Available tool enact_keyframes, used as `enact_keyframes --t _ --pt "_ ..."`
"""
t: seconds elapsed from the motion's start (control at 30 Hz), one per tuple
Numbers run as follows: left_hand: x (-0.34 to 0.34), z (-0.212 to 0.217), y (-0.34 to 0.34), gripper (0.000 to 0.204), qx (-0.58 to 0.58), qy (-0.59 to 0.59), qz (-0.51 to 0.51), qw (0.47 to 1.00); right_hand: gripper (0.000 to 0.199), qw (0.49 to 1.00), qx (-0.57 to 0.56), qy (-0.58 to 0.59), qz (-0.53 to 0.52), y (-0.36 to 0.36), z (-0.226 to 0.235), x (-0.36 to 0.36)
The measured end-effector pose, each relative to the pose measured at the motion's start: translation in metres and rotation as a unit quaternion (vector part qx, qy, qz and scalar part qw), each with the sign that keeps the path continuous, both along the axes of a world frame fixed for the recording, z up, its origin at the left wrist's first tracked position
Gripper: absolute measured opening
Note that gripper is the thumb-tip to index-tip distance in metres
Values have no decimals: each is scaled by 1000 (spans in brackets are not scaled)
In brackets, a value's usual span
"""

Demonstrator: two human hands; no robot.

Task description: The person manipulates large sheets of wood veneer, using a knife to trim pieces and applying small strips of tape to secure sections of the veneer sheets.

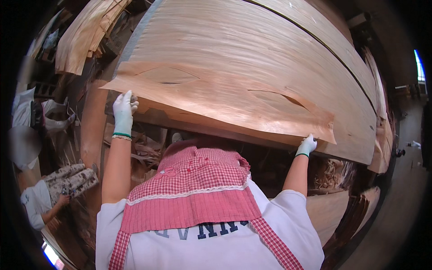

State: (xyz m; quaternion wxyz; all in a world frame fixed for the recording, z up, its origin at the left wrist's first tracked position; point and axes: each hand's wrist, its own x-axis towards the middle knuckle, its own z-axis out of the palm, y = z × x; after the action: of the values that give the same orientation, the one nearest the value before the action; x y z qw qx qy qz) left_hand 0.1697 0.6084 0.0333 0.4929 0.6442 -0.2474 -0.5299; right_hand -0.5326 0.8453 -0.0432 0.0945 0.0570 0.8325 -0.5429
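A thin reddish-tan wood veneer strip (211, 104) stretches between my two gloved hands along the near edge of a broad stack of pale veneer sheets (252, 49). Two long, pointed splits in the strip let the paler wood beneath show through. My left hand (124, 110), in a white glove with a green cuff, is closed on the strip's near edge close to its left end. Toward the right end, my right hand (307, 146) pinches the same edge. The near edge is lifted a little, while the far part lies on the stack.
Another person (49, 195) in patterned trousers is at the lower left. Loose veneer pieces (85, 36) are piled at the upper left. Torn veneer scraps (330, 175) lie below the stack's right side. A dark gap (324, 38) runs along the far side of the stack.
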Motion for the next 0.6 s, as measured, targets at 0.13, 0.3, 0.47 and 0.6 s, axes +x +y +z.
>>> enact_keyframes --t 0.13,0.3,0.47,0.6 --pt "-20 40 -15 12 -96 14 -25 995 31 952 199 199 124 -5 40 22" --pt "-81 128 -49 18 -179 0 -73 981 58 896 66 269 348 -88 147 111" --pt "-125 204 -68 29 -290 -1 -176 941 47 628 61 344 695 -189 271 358" --pt "-130 229 -64 30 -411 63 -211 885 23 594 1 435 677 -296 267 398"
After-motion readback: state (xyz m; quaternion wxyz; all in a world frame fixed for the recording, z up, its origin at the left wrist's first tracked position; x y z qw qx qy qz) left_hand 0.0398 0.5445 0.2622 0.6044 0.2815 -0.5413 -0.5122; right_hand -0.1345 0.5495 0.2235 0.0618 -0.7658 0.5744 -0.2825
